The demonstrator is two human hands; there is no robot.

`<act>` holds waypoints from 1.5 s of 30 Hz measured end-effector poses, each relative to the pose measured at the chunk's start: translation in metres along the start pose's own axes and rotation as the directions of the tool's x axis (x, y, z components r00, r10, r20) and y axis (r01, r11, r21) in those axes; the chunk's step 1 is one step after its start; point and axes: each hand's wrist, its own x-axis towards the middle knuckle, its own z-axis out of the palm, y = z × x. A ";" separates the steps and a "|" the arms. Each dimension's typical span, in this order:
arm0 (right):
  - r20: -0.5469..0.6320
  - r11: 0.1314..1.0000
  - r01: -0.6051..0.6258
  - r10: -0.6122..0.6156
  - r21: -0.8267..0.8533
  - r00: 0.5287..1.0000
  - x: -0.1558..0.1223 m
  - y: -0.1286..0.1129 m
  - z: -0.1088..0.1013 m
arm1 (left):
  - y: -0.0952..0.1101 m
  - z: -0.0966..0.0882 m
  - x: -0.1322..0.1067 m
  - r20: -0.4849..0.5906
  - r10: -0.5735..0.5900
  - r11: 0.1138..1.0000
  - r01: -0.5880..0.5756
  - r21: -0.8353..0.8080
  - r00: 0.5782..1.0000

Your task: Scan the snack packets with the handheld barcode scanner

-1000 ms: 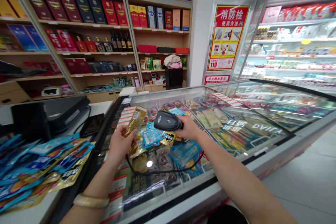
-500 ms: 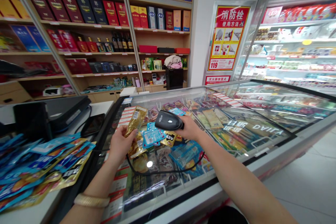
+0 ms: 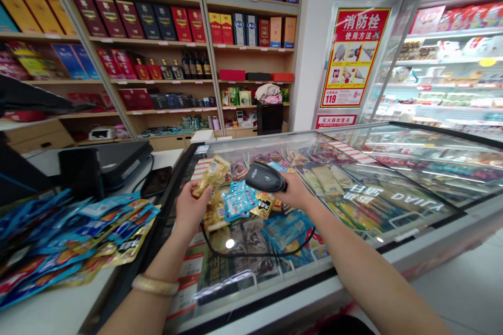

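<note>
From the head-worn camera we look down at two bare forearms reaching over a glass-topped chest freezer [image 3: 416, 209] in a shop. In the lower middle of the frame, the left hand [image 3: 190, 209] is closed, gripping a crinkled gold foil snack packet [image 3: 210, 175] between thumb and fingers and holding it up above the glass. A gold bangle [image 3: 155, 285] circles that wrist.

Just to the right, the right hand [image 3: 294, 191] is closed around a black handheld barcode scanner [image 3: 265, 177], whose nose points left toward the gold packet, close to it. A thin black cable [image 3: 251, 255] loops from the scanner across the glass.

Beneath the hands, loose packets lie on the freezer lid, among them a pale blue packet [image 3: 238, 201] and a yellow and black packet [image 3: 262, 204]. At the lower left, a heap of blue and gold snack packets [image 3: 70, 246] covers a white counter [image 3: 55, 316]. Beyond it sit a black smartphone [image 3: 157, 180] and a dark card terminal [image 3: 80, 172].

Across the upper left, wooden shelves [image 3: 157, 42] hold red, navy and gold boxes and dark bottles. At the upper right, a red and yellow fire hydrant instruction poster [image 3: 354, 57] hangs beside a lit refrigerated display case [image 3: 444, 63].
</note>
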 end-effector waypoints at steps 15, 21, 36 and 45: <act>-0.152 0.993 0.079 -0.093 -0.093 0.984 -0.003 0.005 -0.008 | 0.020 -0.193 0.016 -0.406 0.379 0.681 0.047 0.731 0.831; -0.171 0.991 0.098 -0.113 -0.094 0.979 -0.004 0.007 -0.007 | 0.000 -0.212 0.003 -0.143 0.455 0.343 -0.025 0.939 0.879; -0.185 0.991 0.043 -0.066 -0.125 0.981 -0.002 0.008 -0.009 | 0.028 -0.189 -0.010 -0.162 0.167 0.279 0.111 0.954 0.973; -0.189 0.994 0.035 -0.054 -0.099 0.981 -0.001 0.008 -0.009 | 0.021 -0.064 -0.027 0.259 0.090 0.337 -0.274 0.901 0.962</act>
